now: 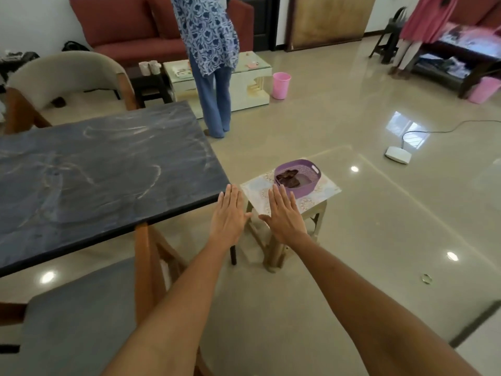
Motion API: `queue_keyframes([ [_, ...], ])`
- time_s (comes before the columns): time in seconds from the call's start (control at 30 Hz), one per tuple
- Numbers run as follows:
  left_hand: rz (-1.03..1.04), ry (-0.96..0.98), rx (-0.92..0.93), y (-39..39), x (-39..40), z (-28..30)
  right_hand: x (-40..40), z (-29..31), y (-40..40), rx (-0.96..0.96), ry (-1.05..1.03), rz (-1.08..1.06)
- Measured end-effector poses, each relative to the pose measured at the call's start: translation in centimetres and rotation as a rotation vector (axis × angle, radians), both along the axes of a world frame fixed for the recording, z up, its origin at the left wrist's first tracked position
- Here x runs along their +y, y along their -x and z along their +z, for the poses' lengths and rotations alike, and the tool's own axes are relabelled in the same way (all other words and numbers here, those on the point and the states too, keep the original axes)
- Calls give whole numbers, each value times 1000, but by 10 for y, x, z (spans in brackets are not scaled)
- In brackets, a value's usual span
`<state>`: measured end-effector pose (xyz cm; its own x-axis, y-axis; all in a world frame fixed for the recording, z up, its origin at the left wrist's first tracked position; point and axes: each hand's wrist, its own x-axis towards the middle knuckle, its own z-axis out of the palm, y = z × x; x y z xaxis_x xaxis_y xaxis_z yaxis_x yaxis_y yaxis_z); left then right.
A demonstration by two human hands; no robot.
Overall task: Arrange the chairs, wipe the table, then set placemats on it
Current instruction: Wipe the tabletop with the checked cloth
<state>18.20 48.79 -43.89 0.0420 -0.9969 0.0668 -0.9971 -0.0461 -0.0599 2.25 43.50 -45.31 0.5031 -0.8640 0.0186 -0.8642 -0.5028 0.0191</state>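
Note:
A dark marble-patterned table (103, 169) fills the left half of the head view. My left hand (229, 213) and my right hand (283, 213) are stretched out flat, palms down, holding nothing, just past the table's near right corner. Beyond my right hand a small stool (311, 210) carries patterned placemats (325, 187) and a purple basket (306, 183) with a dark brown cloth (288, 178) inside. One chair with a grey seat (78, 318) and wooden frame stands under me at the near side. A beige curved-back chair (67, 74) stands at the table's far side.
A person in a blue patterned top (208, 50) stands by a glass coffee table (252, 74) beyond the dark table. A pink bin (281, 85) and a red sofa (130, 25) lie further back. A white device with a cable (398, 154) rests on the glossy floor at right.

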Motion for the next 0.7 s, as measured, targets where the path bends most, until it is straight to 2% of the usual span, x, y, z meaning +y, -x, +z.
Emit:
queue_keyframes([
  [0.33,-18,-78,18,63,-82,-20,-80,-11,67,-66,-36,12],
  [0.7,83,-85,98,131,-232,-63,-248,-35,123,44,-103,196],
])
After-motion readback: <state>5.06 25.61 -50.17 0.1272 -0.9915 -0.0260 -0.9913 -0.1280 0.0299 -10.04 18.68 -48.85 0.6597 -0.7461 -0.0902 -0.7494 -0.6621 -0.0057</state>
